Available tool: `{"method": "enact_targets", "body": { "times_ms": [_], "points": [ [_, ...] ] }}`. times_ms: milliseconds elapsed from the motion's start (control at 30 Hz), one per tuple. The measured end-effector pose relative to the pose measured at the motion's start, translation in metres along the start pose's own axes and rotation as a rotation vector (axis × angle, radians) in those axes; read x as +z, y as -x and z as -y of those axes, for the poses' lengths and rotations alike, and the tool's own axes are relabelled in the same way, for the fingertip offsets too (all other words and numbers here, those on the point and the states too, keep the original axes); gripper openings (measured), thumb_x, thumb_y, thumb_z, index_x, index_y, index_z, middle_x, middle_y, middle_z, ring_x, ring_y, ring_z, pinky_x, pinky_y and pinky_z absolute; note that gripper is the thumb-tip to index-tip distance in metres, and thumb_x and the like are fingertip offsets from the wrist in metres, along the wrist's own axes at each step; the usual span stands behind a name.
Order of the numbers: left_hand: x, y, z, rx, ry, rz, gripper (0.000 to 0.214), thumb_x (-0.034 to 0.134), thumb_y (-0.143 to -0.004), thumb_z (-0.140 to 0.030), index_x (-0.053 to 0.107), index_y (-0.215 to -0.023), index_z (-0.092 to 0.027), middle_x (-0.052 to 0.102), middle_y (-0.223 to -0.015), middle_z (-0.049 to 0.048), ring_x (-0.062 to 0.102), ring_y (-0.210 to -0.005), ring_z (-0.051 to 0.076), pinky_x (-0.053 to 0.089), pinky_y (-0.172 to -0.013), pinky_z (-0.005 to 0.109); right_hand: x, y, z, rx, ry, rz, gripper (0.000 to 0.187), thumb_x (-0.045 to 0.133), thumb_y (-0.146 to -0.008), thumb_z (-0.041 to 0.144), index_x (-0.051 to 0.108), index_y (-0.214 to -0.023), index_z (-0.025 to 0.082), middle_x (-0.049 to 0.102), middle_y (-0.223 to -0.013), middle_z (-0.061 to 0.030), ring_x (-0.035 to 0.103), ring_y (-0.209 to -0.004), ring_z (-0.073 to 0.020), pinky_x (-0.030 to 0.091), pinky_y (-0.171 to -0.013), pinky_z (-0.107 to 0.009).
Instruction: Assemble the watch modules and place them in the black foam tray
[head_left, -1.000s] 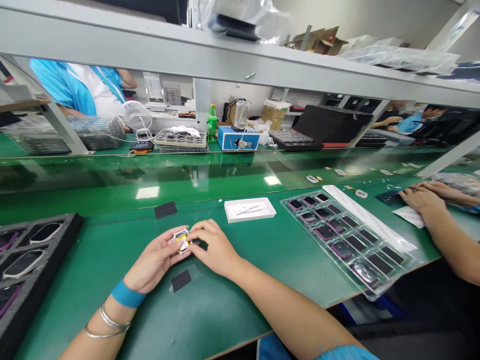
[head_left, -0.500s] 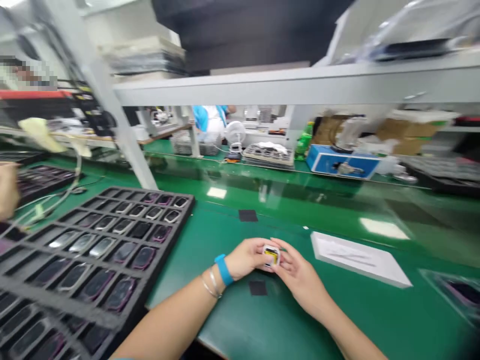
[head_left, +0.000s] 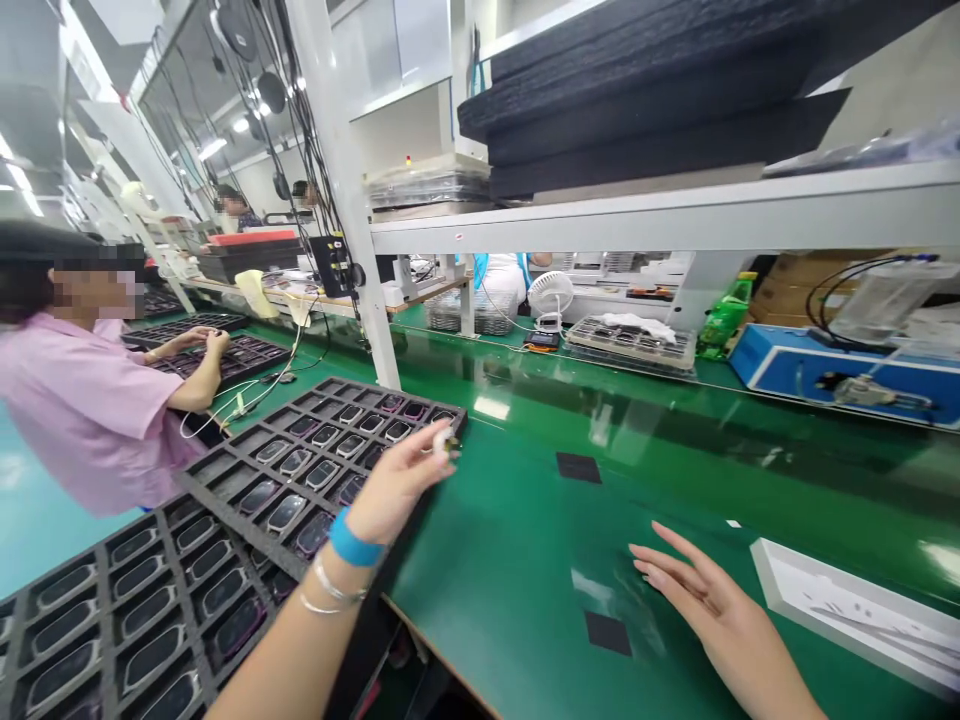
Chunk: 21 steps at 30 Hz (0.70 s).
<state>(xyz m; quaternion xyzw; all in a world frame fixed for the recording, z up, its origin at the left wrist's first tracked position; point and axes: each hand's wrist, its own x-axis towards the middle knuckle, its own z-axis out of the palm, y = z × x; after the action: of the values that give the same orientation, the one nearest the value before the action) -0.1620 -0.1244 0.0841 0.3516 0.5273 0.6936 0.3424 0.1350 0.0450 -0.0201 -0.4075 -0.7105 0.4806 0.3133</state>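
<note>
My left hand (head_left: 397, 482) is raised over the right edge of a black foam tray (head_left: 247, 452), its fingers pinched on a small white and yellow part (head_left: 445, 443). The tray's slots hold several dark watch-like devices (head_left: 324, 436). My right hand (head_left: 701, 600) hovers open and empty above the green bench (head_left: 525, 560), fingers stretched toward the left. A small black square pad (head_left: 608, 633) lies on the bench just left of it.
A second foam tray (head_left: 97, 620) sits at lower left. A white shallow tray (head_left: 855, 612) lies at right. A person in a pink top (head_left: 82, 400) works at left. A metal post (head_left: 352, 200), a conveyor and a shelf stand beyond.
The view has swung left. My hands have parted: the left carried the small part up and left to the foam tray, and the right let go and opened.
</note>
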Motion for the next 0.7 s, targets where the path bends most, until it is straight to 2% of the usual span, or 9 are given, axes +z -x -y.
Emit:
{"method": "enact_targets", "body": {
  "times_ms": [100, 167, 267, 333, 400, 500, 700],
  "points": [
    [-0.074, -0.001, -0.016, 0.171, -0.514, -0.315, 0.066, 0.072, -0.063, -0.031, 0.051, -0.124, -0.015, 0.062, -0.105, 0.0098, 0.057, -0.099, 0.023, 0.042, -0.093, 0.039, 0.000, 0.000, -0.003, 0.003, 0.088, -0.006, 0.066, 0.056, -0.070, 0.060, 0.048, -0.124, 0.023, 0.067, -0.106, -0.0093, 0.064, -0.097, -0.0261, 0.055, -0.077, -0.030],
    [-0.128, -0.002, -0.019, 0.175, -0.851, -0.556, 0.068, 0.071, -0.061, -0.035, 0.052, -0.122, -0.011, 0.061, -0.103, 0.0130, 0.057, -0.097, 0.026, 0.047, -0.086, 0.039, 0.000, 0.000, -0.002, 0.006, 0.133, -0.015, 0.065, 0.054, -0.069, 0.062, 0.049, -0.122, 0.024, 0.068, -0.104, -0.0079, 0.065, -0.095, -0.0252, 0.055, -0.076, -0.029],
    [-0.201, 0.005, -0.020, 0.043, -1.324, -0.707, 0.060, 0.064, -0.067, -0.034, 0.052, -0.122, -0.013, 0.061, -0.103, 0.0138, 0.059, -0.095, 0.026, 0.047, -0.084, 0.038, 0.000, 0.000, 0.001, 0.012, 0.187, -0.027, 0.062, 0.052, -0.069, 0.063, 0.051, -0.119, 0.026, 0.069, -0.101, -0.0057, 0.066, -0.092, -0.0241, 0.055, -0.074, -0.028],
    [-0.236, 0.014, -0.020, -0.029, -1.399, -0.746, 0.058, 0.063, -0.067, -0.034, 0.054, -0.120, -0.010, 0.062, -0.103, 0.0164, 0.059, -0.097, 0.029, 0.046, -0.085, 0.040, 0.000, -0.001, 0.002, 0.007, 0.210, -0.035, 0.061, 0.052, -0.069, 0.063, 0.052, -0.118, 0.027, 0.070, -0.099, -0.0047, 0.066, -0.090, -0.0239, 0.056, -0.072, -0.028],
    [-0.260, 0.025, -0.019, -0.092, -1.411, -0.769, 0.055, 0.062, -0.067, -0.031, 0.055, -0.117, -0.007, 0.063, -0.105, 0.0192, 0.058, -0.100, 0.033, 0.046, -0.084, 0.041, 0.000, -0.001, 0.002, -0.005, 0.217, -0.052, 0.060, 0.052, -0.068, 0.063, 0.053, -0.116, 0.027, 0.070, -0.097, -0.0047, 0.067, -0.089, -0.0242, 0.056, -0.071, -0.028],
    [-0.278, 0.037, -0.014, -0.185, -1.417, -0.760, 0.047, 0.062, -0.066, -0.024, 0.061, -0.108, -0.005, 0.066, -0.099, 0.0195, 0.061, -0.095, 0.033, 0.048, -0.078, 0.037, 0.000, -0.004, -0.001, 0.004, 0.216, -0.067, 0.061, 0.052, -0.067, 0.063, 0.053, -0.115, 0.027, 0.071, -0.094, -0.0047, 0.067, -0.089, -0.0248, 0.056, -0.072, -0.029],
    [-0.280, 0.043, -0.002, -0.200, -1.474, -0.726, 0.043, 0.053, -0.072, -0.027, 0.061, -0.110, -0.007, 0.069, -0.098, 0.0158, 0.062, -0.095, 0.028, 0.046, -0.082, 0.033, -0.001, -0.005, 0.000, 0.009, 0.182, -0.068, 0.059, 0.053, -0.063, 0.062, 0.056, -0.110, 0.026, 0.072, -0.088, -0.0030, 0.068, -0.085, -0.0242, 0.055, -0.073, -0.029]
  ]
}}
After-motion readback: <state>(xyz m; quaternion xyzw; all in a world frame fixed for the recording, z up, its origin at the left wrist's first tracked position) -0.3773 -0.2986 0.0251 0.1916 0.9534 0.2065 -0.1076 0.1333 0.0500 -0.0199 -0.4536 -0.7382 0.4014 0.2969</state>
